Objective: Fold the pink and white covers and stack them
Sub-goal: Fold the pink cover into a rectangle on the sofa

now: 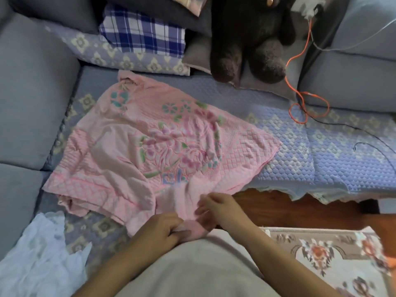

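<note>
1. Looking for writing turned up nothing readable: the pink cover (154,144) carried only flower patterns and a small blue motif near its lower middle, too blurred to read as letters.
2. The left hand (165,227), at the lower centre of the frame, had its fingers curled round a bunched fold of the pink cover's near edge, pinching it tight.
3. The right hand (216,207), just right of it, had its fingers bent into the same gathered edge and held the cloth; both hands were slightly blurred.
4. The pink cover lay spread and wrinkled across the centre of the frame on the quilted sofa mat (310,151), its near edge drawn toward the person.
5. The white cover (40,258) lay crumpled at the lower left, apart from the pink one.
6. A blue checked cloth (143,33) sat folded at the upper left, a dark plush toy (250,39) at the top centre, and an orange cable (308,103) looped at the upper right.
</note>
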The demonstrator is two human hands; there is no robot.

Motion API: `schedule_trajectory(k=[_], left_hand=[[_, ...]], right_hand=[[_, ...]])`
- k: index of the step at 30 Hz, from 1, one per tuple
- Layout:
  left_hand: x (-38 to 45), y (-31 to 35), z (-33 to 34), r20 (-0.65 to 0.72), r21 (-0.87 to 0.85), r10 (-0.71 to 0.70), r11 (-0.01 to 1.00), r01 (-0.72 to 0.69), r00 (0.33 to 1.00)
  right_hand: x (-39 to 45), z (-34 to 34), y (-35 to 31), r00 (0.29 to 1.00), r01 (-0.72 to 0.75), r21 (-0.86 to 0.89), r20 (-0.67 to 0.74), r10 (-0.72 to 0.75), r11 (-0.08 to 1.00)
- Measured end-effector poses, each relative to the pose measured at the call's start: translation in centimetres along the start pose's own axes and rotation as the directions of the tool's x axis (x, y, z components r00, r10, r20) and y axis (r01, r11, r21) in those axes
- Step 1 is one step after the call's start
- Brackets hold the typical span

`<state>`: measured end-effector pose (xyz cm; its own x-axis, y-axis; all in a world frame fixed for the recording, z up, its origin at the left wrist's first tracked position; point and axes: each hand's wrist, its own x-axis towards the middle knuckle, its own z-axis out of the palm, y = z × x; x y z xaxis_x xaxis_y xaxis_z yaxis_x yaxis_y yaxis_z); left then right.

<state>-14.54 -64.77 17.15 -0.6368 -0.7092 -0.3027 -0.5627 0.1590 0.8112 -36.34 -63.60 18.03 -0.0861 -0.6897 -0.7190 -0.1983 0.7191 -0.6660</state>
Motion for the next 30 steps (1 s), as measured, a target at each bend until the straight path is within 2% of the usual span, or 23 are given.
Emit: schedule_trajectory(k=[2,4,7,11,17,24,26,28,30], left_hand=[[-0.4,0.2,0.8,0.059,-0.029,0.073,0.997,-0.072,0.996],[-0.9,0.3,1.3,0.116,-0.108,0.091,0.991,-0.078,0.989],[-1.0,1.1,1.0,0.123,-0.165,0.033,0.986,-0.012,0.992],[-0.9,2.0,0.8,0.135,-0.229,-0.034,0.971,0.064,0.99],[-0.3,4.1,0.8,0.173,-0.287,-0.058,0.952,0.106,0.983],[0.1,4.9,0.7,0.113,-0.242,-0.046,0.968,0.072,0.993],[0.1,5.0,0.6,0.114,-0.213,-0.022,0.976,0.046,0.993],[0.0,5.1,0.3,0.142,-0.195,0.0,0.98,0.028,0.99],[-0.1,5.1,0.1,0.171,-0.2,0.014,0.979,0.021,0.985]], right_hand=[[3.2,-1.9,4.2,0.976,-0.144,-0.051,-0.173,0.134,0.988],[5.9,-3.2,7.4,0.944,-0.269,-0.065,-0.215,0.25,0.961],[7.1,-4.0,6.4,0.919,-0.369,-0.199,-0.22,0.326,0.908],[8.0,-4.5,5.9,0.83,-0.554,-0.056,-0.118,0.545,0.831],[7.9,-5.3,6.2,0.716,-0.689,0.087,-0.07,0.694,0.72],[7.4,-6.0,6.7,0.661,-0.716,0.271,-0.035,0.75,0.644],[7.4,-5.9,7.2,0.677,-0.694,0.303,-0.035,0.735,0.653],[7.2,-5.9,7.4,0.724,-0.652,0.358,0.032,0.689,0.669],[6.7,-5.8,7.3,0.762,-0.605,0.472,0.108,0.639,0.641]])
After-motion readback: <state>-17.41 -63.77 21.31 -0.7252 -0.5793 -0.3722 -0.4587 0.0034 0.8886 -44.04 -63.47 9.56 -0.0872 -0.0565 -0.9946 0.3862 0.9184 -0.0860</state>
